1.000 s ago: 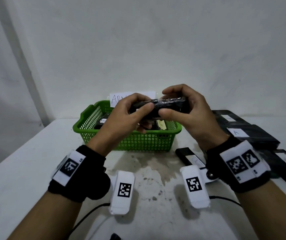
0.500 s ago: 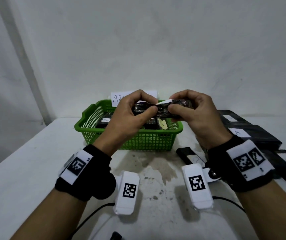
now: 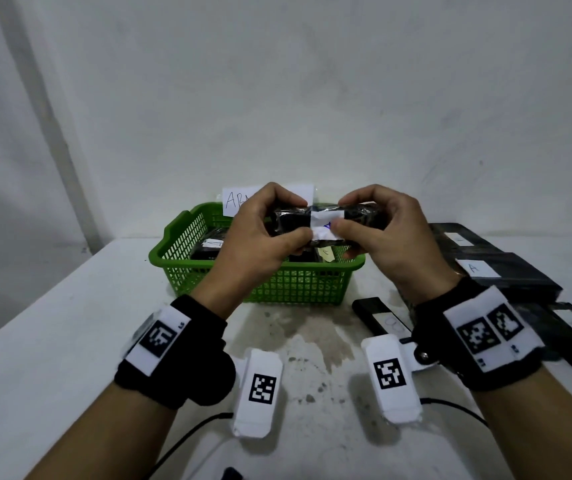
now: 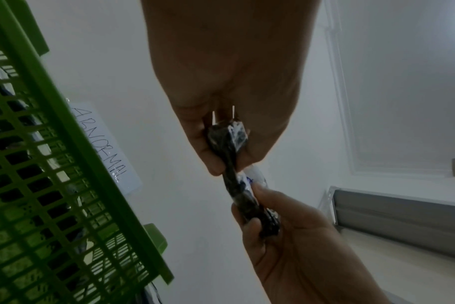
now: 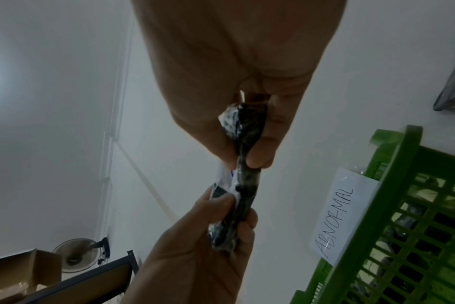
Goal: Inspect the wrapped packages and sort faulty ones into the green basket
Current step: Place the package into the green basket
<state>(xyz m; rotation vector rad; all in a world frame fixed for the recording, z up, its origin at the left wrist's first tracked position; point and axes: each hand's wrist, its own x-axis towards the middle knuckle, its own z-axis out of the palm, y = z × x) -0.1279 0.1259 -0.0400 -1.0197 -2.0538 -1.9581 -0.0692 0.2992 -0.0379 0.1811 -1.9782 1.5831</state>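
A black wrapped package (image 3: 326,221) with a white label facing me is held level above the green basket (image 3: 208,271). My left hand (image 3: 270,230) grips its left end and my right hand (image 3: 371,226) grips its right end, thumbs on the near side. The left wrist view shows the package (image 4: 237,185) edge-on between both hands, and so does the right wrist view, where the package (image 5: 244,181) runs from one hand to the other. Black packages lie inside the basket.
A paper sign (image 5: 343,214) reading ABNORMAL stands behind the basket. More black labelled packages (image 3: 506,271) are stacked on the table to the right, and one (image 3: 378,317) lies near my right wrist. The white table (image 3: 52,323) has a stained patch in front.
Both hands have turned the package so its white label now faces me; the hands stay above the basket, holding both ends.
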